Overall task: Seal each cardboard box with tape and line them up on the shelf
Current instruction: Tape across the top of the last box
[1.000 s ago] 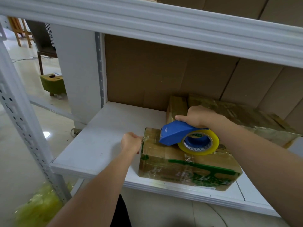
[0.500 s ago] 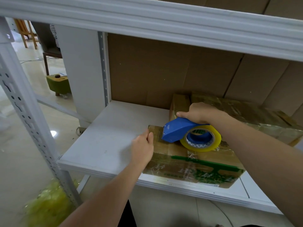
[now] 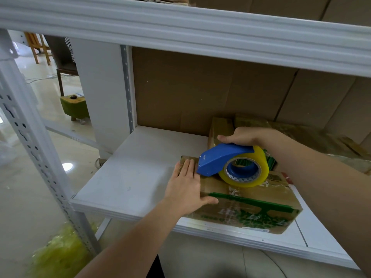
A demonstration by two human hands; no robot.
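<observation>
Right hand grips the blue tape dispenser; left hand lies flat, fingers straight, on the box.

Dispenser nose sits at the box's left top edge, just beside the left fingers. Box rests at the front edge of the white shelf, whose bare board stretches left of it. Another taped box stands behind.
</observation>
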